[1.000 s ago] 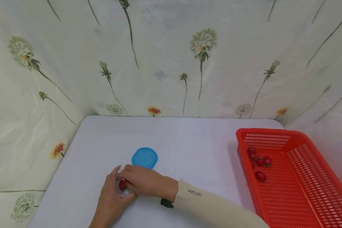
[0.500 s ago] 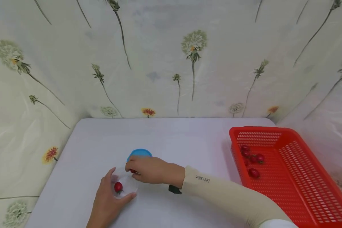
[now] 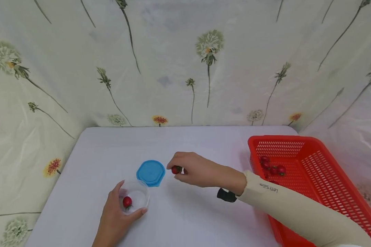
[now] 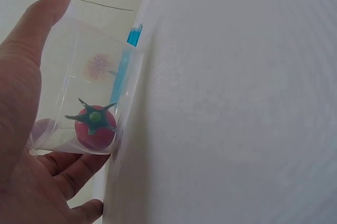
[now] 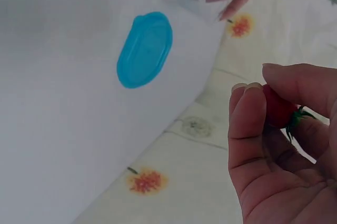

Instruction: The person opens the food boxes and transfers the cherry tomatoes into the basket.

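Observation:
My left hand [image 3: 115, 211] curls round the side of a clear plastic container [image 3: 141, 195] on the table, thumb and fingers on opposite sides. One cherry tomato [image 3: 127, 201] lies inside; the left wrist view shows its green star-shaped calyx on top of the tomato [image 4: 95, 129]. My right hand [image 3: 196, 168] is raised over the table, right of the container. Between its thumb and fingertips it pinches another cherry tomato [image 5: 279, 107] with a green calyx. Behind the container lies a blue lid [image 3: 150, 172], flat on the table.
At the right stands a red perforated basket [image 3: 309, 144] with several cherry tomatoes [image 3: 273, 169] near its left wall. My right forearm reaches across its front part. A dandelion-patterned sheet [image 3: 173, 61] hangs behind the white table [image 3: 201, 144].
My right hand has lifted away from the container and moved right, with a tomato pinched in it. The lid and the tomato inside the container now show fully. My left hand stays on the container.

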A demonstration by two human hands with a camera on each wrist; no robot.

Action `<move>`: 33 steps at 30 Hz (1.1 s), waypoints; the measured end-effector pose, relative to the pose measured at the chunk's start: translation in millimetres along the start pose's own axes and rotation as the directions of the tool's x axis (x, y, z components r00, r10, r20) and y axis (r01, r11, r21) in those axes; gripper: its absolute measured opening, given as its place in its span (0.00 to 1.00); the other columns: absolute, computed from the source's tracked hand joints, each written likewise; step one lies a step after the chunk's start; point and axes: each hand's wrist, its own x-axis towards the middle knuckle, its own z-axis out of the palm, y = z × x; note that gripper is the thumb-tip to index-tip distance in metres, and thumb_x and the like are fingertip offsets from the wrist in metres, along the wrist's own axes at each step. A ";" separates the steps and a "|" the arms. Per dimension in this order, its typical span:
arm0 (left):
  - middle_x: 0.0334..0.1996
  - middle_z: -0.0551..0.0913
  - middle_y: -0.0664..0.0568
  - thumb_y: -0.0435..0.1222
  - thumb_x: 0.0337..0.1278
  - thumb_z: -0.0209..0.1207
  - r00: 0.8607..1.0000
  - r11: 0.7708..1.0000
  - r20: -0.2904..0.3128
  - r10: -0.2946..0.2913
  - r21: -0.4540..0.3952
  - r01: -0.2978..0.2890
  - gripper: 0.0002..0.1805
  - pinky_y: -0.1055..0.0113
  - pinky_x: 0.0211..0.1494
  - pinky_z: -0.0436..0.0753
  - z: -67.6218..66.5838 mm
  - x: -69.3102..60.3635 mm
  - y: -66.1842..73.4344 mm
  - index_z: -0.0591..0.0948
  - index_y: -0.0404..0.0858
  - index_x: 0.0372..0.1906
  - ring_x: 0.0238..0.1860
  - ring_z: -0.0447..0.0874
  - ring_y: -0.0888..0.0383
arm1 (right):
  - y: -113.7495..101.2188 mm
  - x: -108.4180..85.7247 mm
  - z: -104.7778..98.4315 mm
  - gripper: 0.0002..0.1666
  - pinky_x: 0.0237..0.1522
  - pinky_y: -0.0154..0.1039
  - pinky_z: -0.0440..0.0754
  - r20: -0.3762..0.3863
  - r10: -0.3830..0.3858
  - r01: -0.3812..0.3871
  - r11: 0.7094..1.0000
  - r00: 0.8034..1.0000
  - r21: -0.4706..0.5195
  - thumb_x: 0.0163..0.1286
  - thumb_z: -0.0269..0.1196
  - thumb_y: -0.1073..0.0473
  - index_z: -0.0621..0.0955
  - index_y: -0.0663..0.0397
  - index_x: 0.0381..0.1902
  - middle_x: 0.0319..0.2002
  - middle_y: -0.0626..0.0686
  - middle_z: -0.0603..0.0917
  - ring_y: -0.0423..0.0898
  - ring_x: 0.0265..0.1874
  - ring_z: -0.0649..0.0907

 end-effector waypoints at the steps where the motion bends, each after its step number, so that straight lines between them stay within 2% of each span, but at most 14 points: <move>1: 0.68 0.69 0.41 0.70 0.34 0.77 1.000 1.000 0.002 -0.002 -0.002 0.002 0.72 0.35 0.64 0.77 -0.3 0.2 -0.2 0.53 0.46 0.82 0.67 0.72 0.39 | 0.4 -7.0 -5.0 0.16 0.43 0.31 0.85 -0.019 0.006 -0.006 1.000 1.000 0.019 0.73 0.68 0.63 0.85 0.51 0.57 0.47 0.44 0.82 0.39 0.42 0.81; 5: 0.68 0.70 0.42 0.70 0.35 0.77 1.000 1.000 0.011 0.005 -0.018 -0.004 0.71 0.35 0.65 0.76 -1.2 1.4 -0.7 0.53 0.48 0.82 0.67 0.71 0.41 | 8.2 -38.1 -22.0 0.18 0.42 0.33 0.86 -0.116 0.048 -0.042 0.997 0.992 0.057 0.71 0.71 0.62 0.84 0.49 0.57 0.46 0.41 0.83 0.38 0.43 0.82; 10: 0.67 0.70 0.44 0.70 0.35 0.77 1.000 1.000 0.011 0.012 -0.022 -0.011 0.71 0.35 0.67 0.76 -1.6 0.8 -1.4 0.52 0.48 0.82 0.66 0.71 0.42 | 24.2 -78.3 -37.0 0.19 0.42 0.35 0.87 -0.212 0.150 -0.140 0.988 0.966 0.062 0.69 0.73 0.58 0.83 0.41 0.56 0.44 0.35 0.86 0.37 0.42 0.84; 13: 0.66 0.69 0.44 0.70 0.35 0.77 1.000 1.000 0.013 0.009 -0.028 -0.009 0.72 0.36 0.68 0.75 -1.4 0.1 -1.8 0.52 0.47 0.82 0.66 0.71 0.42 | 32.0 -103.0 -42.7 0.19 0.41 0.35 0.87 -0.261 0.248 -0.239 0.969 0.933 0.067 0.68 0.75 0.55 0.84 0.38 0.54 0.42 0.34 0.86 0.38 0.41 0.84; 17: 0.66 0.69 0.44 0.70 0.35 0.76 1.000 1.000 0.019 0.007 -0.019 -0.007 0.72 0.35 0.68 0.75 -2.2 -0.5 -1.5 0.51 0.47 0.83 0.67 0.71 0.41 | 38.6 -134.3 -48.1 0.18 0.35 0.35 0.86 -0.326 0.378 -0.373 0.924 0.866 0.081 0.66 0.76 0.53 0.85 0.38 0.52 0.40 0.37 0.87 0.43 0.38 0.83; 25: 0.68 0.68 0.42 0.70 0.34 0.77 1.000 1.000 0.021 -0.008 -0.008 0.008 0.73 0.34 0.67 0.73 -1.7 -1.3 -0.4 0.50 0.47 0.83 0.69 0.69 0.39 | 68.1 -182.5 -51.6 0.20 0.35 0.33 0.86 -0.448 0.451 -0.487 0.872 0.772 0.040 0.65 0.77 0.50 0.86 0.41 0.53 0.41 0.44 0.85 0.46 0.38 0.81; 28: 0.68 0.68 0.42 0.71 0.34 0.77 1.000 1.000 0.024 -0.014 -0.002 0.014 0.74 0.34 0.67 0.73 -0.9 -1.5 -0.9 0.50 0.47 0.83 0.69 0.69 0.38 | 82.7 -195.5 -49.5 0.22 0.35 0.33 0.85 -0.453 0.488 -0.521 0.851 0.746 0.059 0.66 0.77 0.50 0.84 0.44 0.55 0.42 0.46 0.85 0.48 0.40 0.82; 33: 0.68 0.68 0.43 0.70 0.34 0.77 1.000 1.000 0.015 -0.011 0.008 0.011 0.73 0.34 0.67 0.73 -1.5 -1.5 -1.5 0.50 0.47 0.83 0.69 0.69 0.38 | 108.1 -210.1 -43.0 0.26 0.34 0.35 0.86 -0.413 0.554 -0.576 0.813 0.723 0.084 0.66 0.76 0.52 0.82 0.52 0.58 0.41 0.50 0.86 0.50 0.39 0.83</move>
